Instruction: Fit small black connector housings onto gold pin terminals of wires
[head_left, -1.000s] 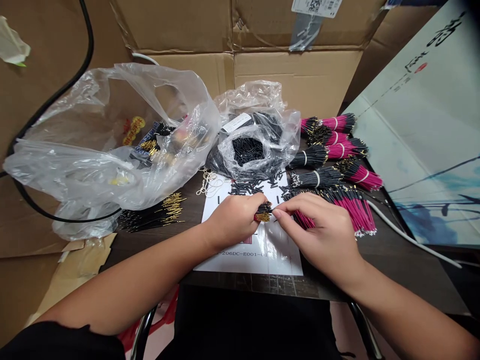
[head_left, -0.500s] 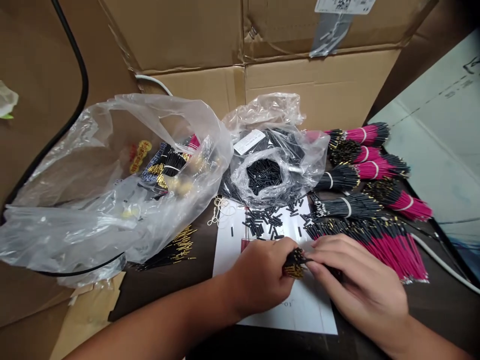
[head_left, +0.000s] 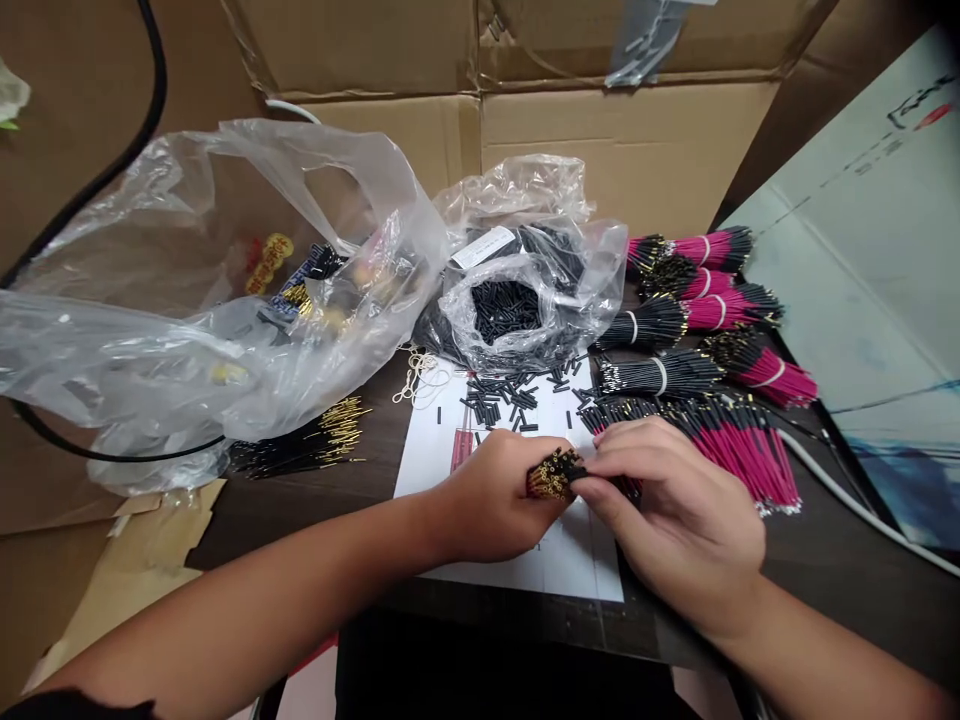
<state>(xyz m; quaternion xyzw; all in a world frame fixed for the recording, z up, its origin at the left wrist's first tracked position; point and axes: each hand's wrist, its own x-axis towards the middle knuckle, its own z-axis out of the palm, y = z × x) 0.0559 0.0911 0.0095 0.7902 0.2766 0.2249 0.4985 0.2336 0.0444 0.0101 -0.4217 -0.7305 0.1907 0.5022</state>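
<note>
My left hand [head_left: 487,497] grips a tight bundle of thin wires with gold pin ends [head_left: 553,475], the gold tips facing up and to the right. The fingers of my right hand [head_left: 675,510] pinch the same wires just behind those ends. Both hands are over a white printed sheet [head_left: 592,570] on a dark table [head_left: 322,510]. Loose black tubes [head_left: 510,400] lie scattered on the sheet just beyond my hands. A pile of magenta and black wires [head_left: 739,450] lies close to my right hand, its fingers partly covering the nearest strands.
Banded magenta-and-black wire bundles [head_left: 697,320] lie at the right. Behind the sheet sit a plastic bag of black tubes [head_left: 510,310] and a large clear bag [head_left: 225,340]. Gold-tipped wires [head_left: 315,445] lie on the left. Cardboard [head_left: 600,150] walls the back; a white cable [head_left: 847,510] runs right.
My hands have shifted toward me and right since the oldest frame, with the camera view moving too. The bundle stays held, and its gold ends now show more clearly.
</note>
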